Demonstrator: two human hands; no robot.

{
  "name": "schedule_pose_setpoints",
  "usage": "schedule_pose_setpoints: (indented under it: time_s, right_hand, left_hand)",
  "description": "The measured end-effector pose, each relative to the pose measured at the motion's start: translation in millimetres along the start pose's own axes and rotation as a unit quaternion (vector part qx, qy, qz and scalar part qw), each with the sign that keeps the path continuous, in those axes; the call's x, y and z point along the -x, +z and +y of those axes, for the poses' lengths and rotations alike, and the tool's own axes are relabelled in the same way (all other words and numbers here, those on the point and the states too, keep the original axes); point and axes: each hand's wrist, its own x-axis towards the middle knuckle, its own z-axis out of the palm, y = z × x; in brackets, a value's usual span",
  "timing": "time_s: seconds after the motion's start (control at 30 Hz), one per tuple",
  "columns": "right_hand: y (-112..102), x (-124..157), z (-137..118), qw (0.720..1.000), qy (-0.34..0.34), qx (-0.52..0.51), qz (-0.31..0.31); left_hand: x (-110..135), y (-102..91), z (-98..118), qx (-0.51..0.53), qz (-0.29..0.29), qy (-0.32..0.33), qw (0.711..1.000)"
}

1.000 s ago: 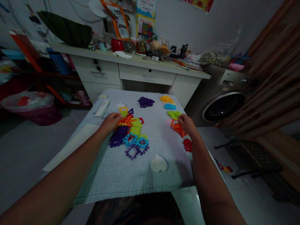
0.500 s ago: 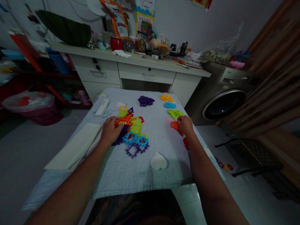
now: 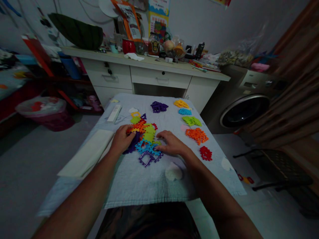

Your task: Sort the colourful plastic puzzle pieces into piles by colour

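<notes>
head | left hand [image 3: 122, 139], right hand [image 3: 171, 145] flat on joined tiles [image 3: 146, 139]

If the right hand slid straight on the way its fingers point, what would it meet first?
The joined cluster of coloured pieces, at its blue and green edge: the right hand points left and looks about touching it, though depth is unclear. The left hand lies beyond.

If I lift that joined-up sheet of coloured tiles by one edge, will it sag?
Probably sags or pops apart: the tile sheet is many small interlocked pieces. Likely light, since the pieces are open frames. Pushed, it may drag on the towel.
</notes>
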Motion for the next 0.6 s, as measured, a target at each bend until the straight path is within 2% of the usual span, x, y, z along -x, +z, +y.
schedule_pose_setpoints:
  time_s: [0.1, 0.23, 0.43, 0.6]
  right_hand:
    - [14.2, 1.2, -3.8, 0.999, -0.025, 0.002, -0.032]
    - [19.2, 4.9, 1.6, 0.999, -0.028, 0.004, -0.039]
    - [20.4, 7.5, 10.0, 0.999, -0.021, -0.030, 0.000]
    - [23.6, 7.3, 13.7, 0.998, 0.017, -0.043, 0.054]
  left_hand:
    - [0.0, -1.2, 0.9, -0.001, -0.001, 0.005, 1.000]
    - [-1.7, -1.4, -0.5, -0.008, -0.004, 0.012, 1.000]
    - [-3.1, 0.7, -3.7, -0.015, -0.004, 0.006, 1.000]
    - [-3.1, 1.7, -3.2, -0.004, -0.003, 0.004, 1.000]
